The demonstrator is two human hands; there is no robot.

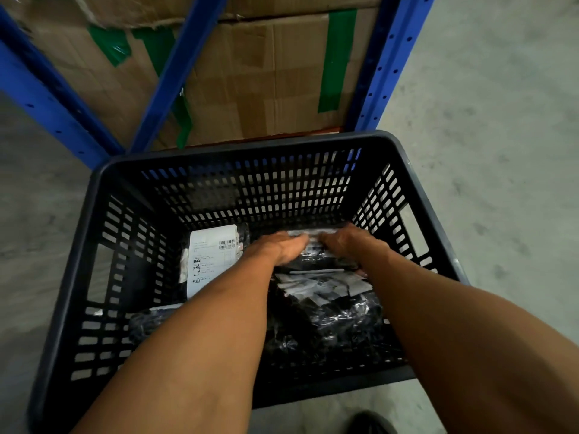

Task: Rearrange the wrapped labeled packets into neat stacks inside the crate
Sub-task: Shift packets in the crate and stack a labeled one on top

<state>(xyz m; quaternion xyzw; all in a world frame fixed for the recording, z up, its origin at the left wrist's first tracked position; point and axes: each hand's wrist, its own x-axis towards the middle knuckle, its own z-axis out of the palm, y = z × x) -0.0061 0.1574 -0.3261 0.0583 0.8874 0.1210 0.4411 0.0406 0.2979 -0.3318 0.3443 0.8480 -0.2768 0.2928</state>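
Inside the black slotted plastic crate, a white-labelled black wrapped packet lies at its left. Toward the crate's middle, the left hand and right hand press curled fingers on one blurred black packet atop the right-side pile.

Your way into the crate is from straight above; its slotted walls close off every side, and the blue rack and cardboard box stand just behind the wall at 12 o'clock. Inside, black wrapped packets fill the floor from 3 to 6 o'clock and a labeled packet lies at 10 o'clock. Bare floor shows along the 9 o'clock wall.
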